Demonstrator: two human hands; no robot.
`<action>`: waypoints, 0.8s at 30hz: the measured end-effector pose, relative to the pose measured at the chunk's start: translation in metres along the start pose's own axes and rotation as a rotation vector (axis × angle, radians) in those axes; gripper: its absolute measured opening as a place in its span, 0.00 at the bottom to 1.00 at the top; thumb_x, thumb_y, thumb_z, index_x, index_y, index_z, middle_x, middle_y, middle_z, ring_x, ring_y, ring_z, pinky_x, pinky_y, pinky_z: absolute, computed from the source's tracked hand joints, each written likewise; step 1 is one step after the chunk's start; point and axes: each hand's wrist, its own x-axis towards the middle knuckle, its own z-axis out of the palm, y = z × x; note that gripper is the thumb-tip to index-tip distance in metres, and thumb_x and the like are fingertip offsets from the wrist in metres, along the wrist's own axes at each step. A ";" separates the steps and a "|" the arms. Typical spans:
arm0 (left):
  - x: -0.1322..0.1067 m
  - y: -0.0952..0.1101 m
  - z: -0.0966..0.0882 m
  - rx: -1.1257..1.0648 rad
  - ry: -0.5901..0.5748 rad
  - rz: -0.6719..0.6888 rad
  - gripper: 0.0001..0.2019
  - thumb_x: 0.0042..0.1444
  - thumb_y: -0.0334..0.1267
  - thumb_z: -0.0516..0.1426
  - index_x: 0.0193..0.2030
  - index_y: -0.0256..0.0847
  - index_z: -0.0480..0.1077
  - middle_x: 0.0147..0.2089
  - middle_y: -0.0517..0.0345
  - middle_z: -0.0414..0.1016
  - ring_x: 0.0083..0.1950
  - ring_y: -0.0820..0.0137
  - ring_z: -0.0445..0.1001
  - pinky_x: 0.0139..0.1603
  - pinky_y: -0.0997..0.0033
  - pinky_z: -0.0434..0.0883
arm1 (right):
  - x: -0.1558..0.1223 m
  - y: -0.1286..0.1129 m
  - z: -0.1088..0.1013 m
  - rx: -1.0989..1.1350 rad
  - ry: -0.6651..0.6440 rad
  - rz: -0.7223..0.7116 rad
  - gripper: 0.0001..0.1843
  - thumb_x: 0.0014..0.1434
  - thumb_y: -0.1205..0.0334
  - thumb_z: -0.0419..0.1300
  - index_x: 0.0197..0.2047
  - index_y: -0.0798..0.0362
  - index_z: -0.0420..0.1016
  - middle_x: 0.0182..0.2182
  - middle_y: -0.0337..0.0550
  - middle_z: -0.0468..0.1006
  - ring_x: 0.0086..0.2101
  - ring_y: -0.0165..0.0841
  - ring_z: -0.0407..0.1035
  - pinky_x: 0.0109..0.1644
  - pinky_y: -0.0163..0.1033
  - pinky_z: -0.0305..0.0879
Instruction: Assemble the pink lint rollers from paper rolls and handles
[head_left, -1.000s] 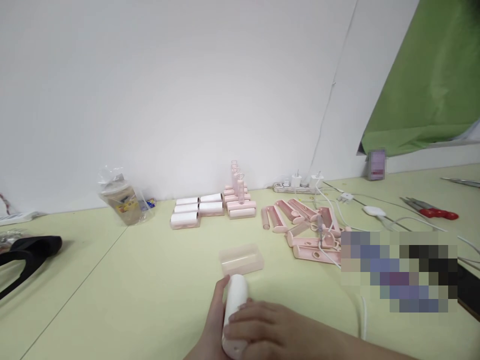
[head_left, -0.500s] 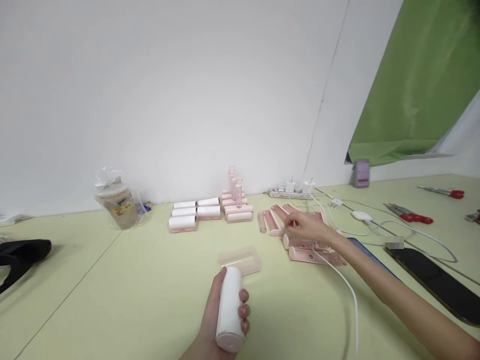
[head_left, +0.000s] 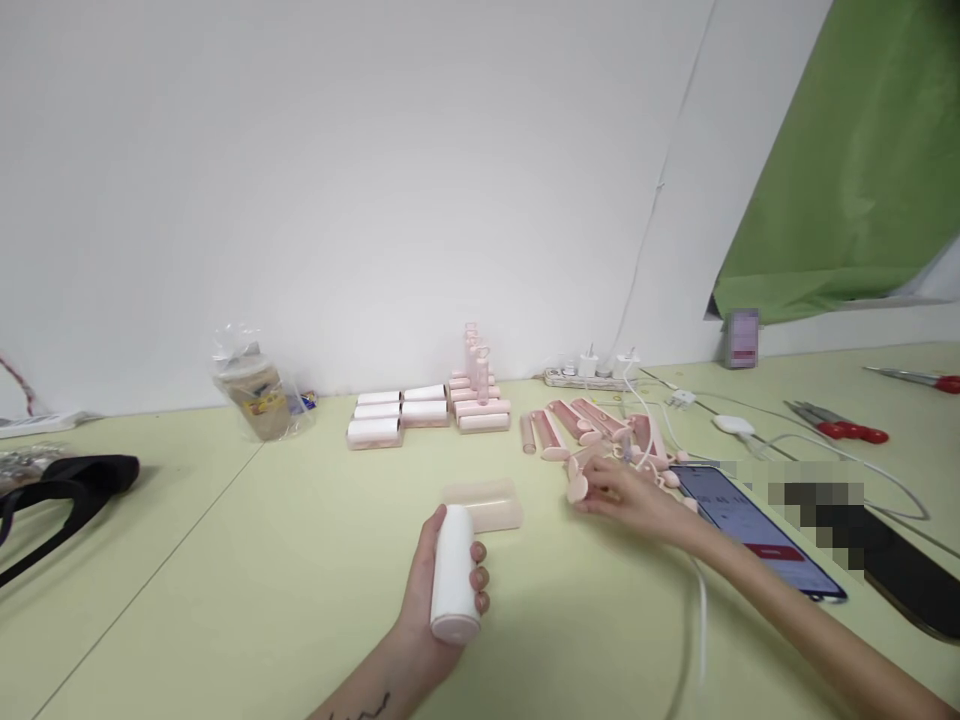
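My left hand is wrapped around a white paper roll, likely a lint roller refill, its capped end tilted toward me. Just beyond it lies a translucent pink half-round cover on the table. To the right, my right hand pinches a pink plastic piece with a round end; the fingers hide much of it. Several pink handle parts lie fanned out behind this hand. A small pink tube rests at their left end.
White rolls in covers sit in rows at the back, beside pink rollers and upright pink pieces. Farther left is a bagged cup. A lit phone, white cables, a power strip and red-handled pliers are right.
My right hand has moved slightly toward me and now holds a pink piece lifted from the pile. The view has shifted a little; my left hand still grips the white roll.
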 end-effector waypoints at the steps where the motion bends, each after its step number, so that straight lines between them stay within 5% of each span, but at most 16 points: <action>1: -0.001 0.000 0.000 0.005 -0.007 0.013 0.17 0.54 0.50 0.50 0.27 0.37 0.60 0.21 0.65 0.62 0.14 0.80 0.60 0.10 0.81 0.62 | 0.002 -0.004 -0.006 0.152 0.011 0.026 0.15 0.52 0.51 0.57 0.26 0.55 0.70 0.30 0.44 0.69 0.34 0.37 0.63 0.38 0.41 0.58; 7: -0.004 0.023 0.011 -0.032 -0.020 0.089 0.15 0.58 0.46 0.45 0.28 0.36 0.59 0.21 0.62 0.63 0.15 0.79 0.62 0.11 0.80 0.64 | 0.025 -0.034 -0.029 0.987 0.167 0.032 0.20 0.56 0.42 0.48 0.36 0.51 0.65 0.33 0.42 0.69 0.33 0.33 0.65 0.38 0.39 0.65; 11: 0.010 0.051 0.036 -0.083 0.014 0.278 0.14 0.59 0.43 0.44 0.28 0.37 0.58 0.20 0.62 0.62 0.16 0.79 0.64 0.14 0.83 0.65 | 0.050 -0.055 -0.036 1.743 0.011 0.162 0.15 0.57 0.49 0.52 0.31 0.53 0.61 0.28 0.38 0.67 0.24 0.25 0.64 0.30 0.32 0.69; 15: 0.031 0.063 0.068 -0.083 -0.024 0.388 0.13 0.58 0.44 0.45 0.28 0.37 0.60 0.19 0.63 0.61 0.15 0.79 0.63 0.14 0.83 0.64 | 0.072 -0.075 -0.035 1.727 -0.030 0.214 0.12 0.58 0.57 0.54 0.28 0.55 0.60 0.22 0.35 0.63 0.19 0.20 0.58 0.19 0.23 0.63; 18: 0.041 0.059 0.085 -0.052 -0.061 0.436 0.13 0.57 0.44 0.47 0.29 0.37 0.61 0.19 0.62 0.62 0.15 0.78 0.63 0.13 0.81 0.63 | 0.082 -0.087 -0.028 1.642 0.044 0.200 0.12 0.57 0.56 0.55 0.27 0.53 0.59 0.18 0.31 0.59 0.18 0.21 0.59 0.22 0.27 0.66; 24: 0.046 0.039 0.083 0.012 -0.012 0.478 0.12 0.54 0.46 0.51 0.31 0.37 0.62 0.19 0.62 0.65 0.16 0.76 0.65 0.14 0.78 0.65 | 0.080 -0.098 -0.007 1.339 0.182 0.163 0.22 0.52 0.42 0.53 0.24 0.54 0.60 0.16 0.32 0.59 0.17 0.23 0.57 0.24 0.30 0.64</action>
